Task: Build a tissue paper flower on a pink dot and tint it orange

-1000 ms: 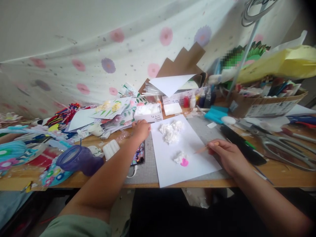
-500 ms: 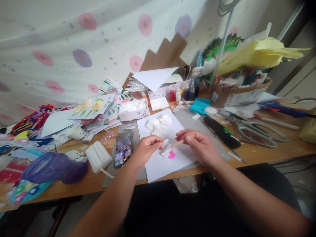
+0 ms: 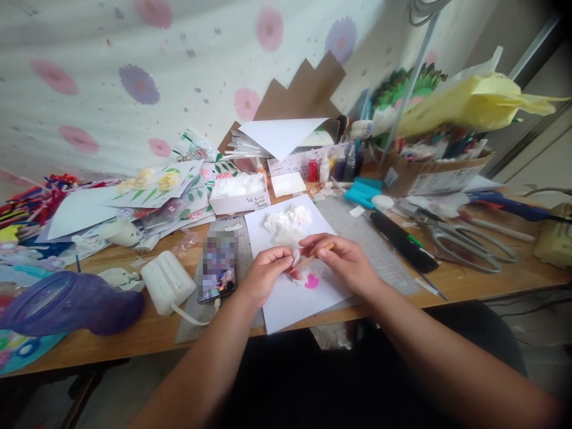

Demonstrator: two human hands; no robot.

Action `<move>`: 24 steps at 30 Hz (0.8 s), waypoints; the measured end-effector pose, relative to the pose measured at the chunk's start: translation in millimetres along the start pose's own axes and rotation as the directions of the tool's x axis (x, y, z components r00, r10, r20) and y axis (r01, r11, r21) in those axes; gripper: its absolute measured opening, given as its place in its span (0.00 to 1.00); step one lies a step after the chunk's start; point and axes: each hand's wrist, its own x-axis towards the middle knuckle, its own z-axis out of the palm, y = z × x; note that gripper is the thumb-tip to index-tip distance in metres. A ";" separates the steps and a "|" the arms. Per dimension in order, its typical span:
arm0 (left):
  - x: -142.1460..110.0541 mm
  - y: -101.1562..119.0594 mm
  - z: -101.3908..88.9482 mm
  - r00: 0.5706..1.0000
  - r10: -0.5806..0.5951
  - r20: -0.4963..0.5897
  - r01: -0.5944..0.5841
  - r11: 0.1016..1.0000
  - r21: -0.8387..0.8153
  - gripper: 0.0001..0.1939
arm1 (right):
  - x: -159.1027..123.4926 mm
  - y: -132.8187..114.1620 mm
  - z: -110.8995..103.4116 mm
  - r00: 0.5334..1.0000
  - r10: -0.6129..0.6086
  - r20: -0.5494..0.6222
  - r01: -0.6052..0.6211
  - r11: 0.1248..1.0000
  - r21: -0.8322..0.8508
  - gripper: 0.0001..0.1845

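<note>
My left hand (image 3: 268, 271) pinches a small white piece of tissue (image 3: 295, 257) above a white paper sheet (image 3: 286, 313). From the right, my right hand (image 3: 342, 259) grips a thin wooden stick (image 3: 311, 257), its tip close to the tissue at my left fingertips. Just below the hands, a bright pink patch (image 3: 311, 281) with some white tissue beside it lies on the sheet. Farther up the sheet sits a pile of crumpled white tissue (image 3: 288, 221). Behind it stands a small white box (image 3: 239, 199) filled with white tissue.
Left of the sheet lie a phone (image 3: 217, 268), a white power bank (image 3: 167, 283) with a cable and a purple vase-like container (image 3: 67, 304). On the right are large scissors (image 3: 465, 238) and a black case (image 3: 402, 241). Small paint bottles (image 3: 324, 170) and a cardboard box (image 3: 438, 170) stand behind.
My left hand has moved from beside the white box to the sheet's middle and now holds tissue. My right hand has brought the stick leftward to it. The view has shifted.
</note>
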 end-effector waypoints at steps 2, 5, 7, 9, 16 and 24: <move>-0.8 1.1 1.4 1.000 0.002 0.028 -0.002 1.000 0.006 0.11 | -0.7 0.0 0.3 1.000 0.006 0.011 -0.006 1.000 -0.011 0.07; -2.2 3.2 3.8 0.998 0.003 0.063 -0.005 0.999 0.034 0.12 | -1.7 2.1 -0.1 1.000 0.020 0.024 -0.019 1.000 -0.014 0.08; -2.8 4.1 5.0 0.998 0.001 0.069 -0.006 0.998 0.061 0.12 | -2.0 4.9 -0.9 1.000 0.022 0.020 -0.022 0.999 -0.023 0.08; -2.6 3.9 5.3 0.999 0.002 0.051 -0.006 0.996 0.094 0.12 | -1.7 8.7 -2.0 1.000 0.015 0.000 -0.015 0.999 -0.042 0.07; -0.9 -1.1 1.4 0.994 0.062 -0.088 -0.040 0.971 0.235 0.11 | 0.3 18.6 -4.5 0.998 0.008 -0.068 -0.012 0.998 -0.067 0.06; -3.1 1.1 1.0 0.988 0.113 -0.101 -0.059 0.900 0.433 0.12 | -2.5 15.4 -4.6 0.991 0.063 -0.122 -0.071 0.995 -0.066 0.07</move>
